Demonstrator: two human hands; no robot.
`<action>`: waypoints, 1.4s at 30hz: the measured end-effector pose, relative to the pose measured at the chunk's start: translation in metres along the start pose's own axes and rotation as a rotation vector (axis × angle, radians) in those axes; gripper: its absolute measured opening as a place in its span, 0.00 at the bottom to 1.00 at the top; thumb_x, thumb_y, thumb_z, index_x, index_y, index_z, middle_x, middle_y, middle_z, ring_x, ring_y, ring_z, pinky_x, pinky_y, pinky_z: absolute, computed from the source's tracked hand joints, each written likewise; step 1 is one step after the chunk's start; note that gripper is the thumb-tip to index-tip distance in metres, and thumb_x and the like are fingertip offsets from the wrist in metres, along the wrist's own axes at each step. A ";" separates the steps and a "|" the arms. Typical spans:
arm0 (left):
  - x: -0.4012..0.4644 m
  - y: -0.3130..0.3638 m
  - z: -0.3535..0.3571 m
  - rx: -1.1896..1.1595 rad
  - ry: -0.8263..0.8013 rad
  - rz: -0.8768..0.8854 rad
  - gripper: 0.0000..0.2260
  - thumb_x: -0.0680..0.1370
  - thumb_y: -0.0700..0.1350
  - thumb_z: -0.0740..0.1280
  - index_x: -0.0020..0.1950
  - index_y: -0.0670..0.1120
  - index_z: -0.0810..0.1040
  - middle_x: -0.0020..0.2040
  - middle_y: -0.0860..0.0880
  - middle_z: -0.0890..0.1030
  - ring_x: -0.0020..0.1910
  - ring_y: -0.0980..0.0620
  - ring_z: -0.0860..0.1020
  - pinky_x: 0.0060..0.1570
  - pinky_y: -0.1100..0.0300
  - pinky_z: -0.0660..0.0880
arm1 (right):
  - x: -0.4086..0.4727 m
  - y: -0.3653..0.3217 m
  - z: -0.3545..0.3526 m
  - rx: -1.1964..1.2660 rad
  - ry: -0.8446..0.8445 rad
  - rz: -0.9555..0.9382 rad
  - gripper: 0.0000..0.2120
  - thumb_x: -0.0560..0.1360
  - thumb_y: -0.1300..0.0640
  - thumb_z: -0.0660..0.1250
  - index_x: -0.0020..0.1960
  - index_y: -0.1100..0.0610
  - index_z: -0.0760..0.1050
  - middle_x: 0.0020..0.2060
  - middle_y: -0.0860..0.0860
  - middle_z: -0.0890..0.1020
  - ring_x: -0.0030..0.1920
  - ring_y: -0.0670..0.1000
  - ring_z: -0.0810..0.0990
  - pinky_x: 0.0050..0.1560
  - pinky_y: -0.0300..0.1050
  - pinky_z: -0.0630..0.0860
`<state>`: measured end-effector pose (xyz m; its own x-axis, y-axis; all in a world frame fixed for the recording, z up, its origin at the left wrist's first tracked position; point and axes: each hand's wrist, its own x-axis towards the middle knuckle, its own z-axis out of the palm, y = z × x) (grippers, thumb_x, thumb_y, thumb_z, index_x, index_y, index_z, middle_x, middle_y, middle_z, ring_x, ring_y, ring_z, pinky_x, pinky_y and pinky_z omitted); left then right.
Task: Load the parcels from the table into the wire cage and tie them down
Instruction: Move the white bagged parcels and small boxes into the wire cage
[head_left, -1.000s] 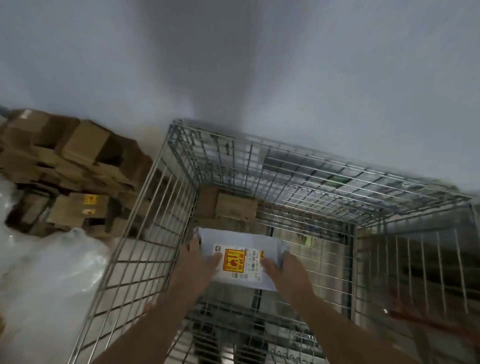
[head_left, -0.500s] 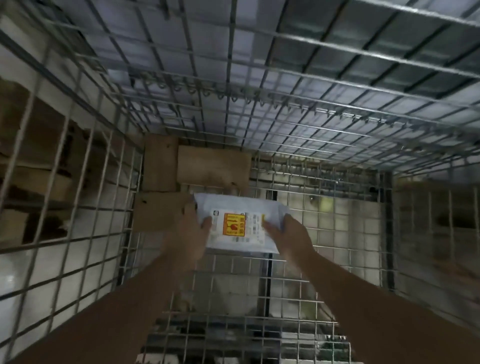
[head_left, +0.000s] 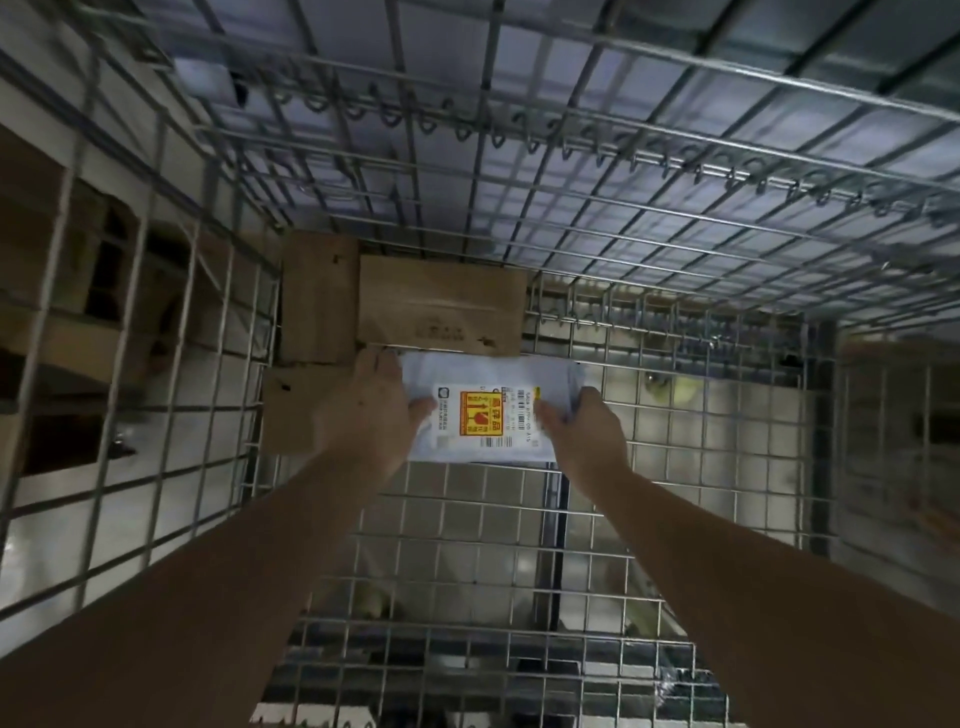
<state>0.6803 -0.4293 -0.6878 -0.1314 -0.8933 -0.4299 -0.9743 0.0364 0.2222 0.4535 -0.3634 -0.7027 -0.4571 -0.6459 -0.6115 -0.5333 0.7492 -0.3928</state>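
Hands (head_left: 470, 421) around flat white mailer (head_left: 491, 382)

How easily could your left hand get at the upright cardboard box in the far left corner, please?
Probably easily: the left hand is right beside that cardboard box with nothing between them, but it grips the white parcel.

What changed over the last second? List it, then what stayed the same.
The view went from above the wire cage to inside it. Both hands carried the white parcel deeper, up to the brown cardboard boxes at the far end. Unchanged: the left hand and the right hand grip the parcel's two ends, label facing up; the boxes have not moved.
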 end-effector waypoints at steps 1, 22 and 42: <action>0.000 0.000 0.002 -0.002 0.011 -0.002 0.28 0.76 0.60 0.71 0.67 0.43 0.72 0.63 0.44 0.75 0.51 0.43 0.80 0.46 0.48 0.80 | 0.001 -0.001 0.002 -0.014 0.006 0.001 0.21 0.77 0.41 0.67 0.58 0.58 0.72 0.47 0.54 0.81 0.46 0.57 0.81 0.43 0.53 0.79; -0.025 0.006 -0.068 -0.055 -0.199 0.074 0.19 0.81 0.57 0.64 0.62 0.45 0.78 0.60 0.44 0.77 0.59 0.46 0.76 0.52 0.56 0.69 | -0.031 -0.039 -0.097 -0.221 -0.145 -0.153 0.30 0.83 0.43 0.58 0.79 0.56 0.57 0.76 0.56 0.67 0.74 0.58 0.67 0.70 0.50 0.66; -0.253 0.181 -0.658 0.097 0.003 0.346 0.38 0.78 0.71 0.57 0.83 0.54 0.53 0.83 0.52 0.57 0.79 0.50 0.61 0.77 0.51 0.60 | -0.373 -0.269 -0.588 -0.678 0.041 -0.692 0.36 0.79 0.31 0.52 0.81 0.48 0.52 0.80 0.53 0.60 0.78 0.55 0.61 0.76 0.52 0.59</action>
<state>0.6574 -0.4914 0.0366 -0.4561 -0.8218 -0.3414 -0.8852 0.3791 0.2698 0.3485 -0.4102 0.0352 0.0940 -0.9265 -0.3643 -0.9850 -0.0335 -0.1690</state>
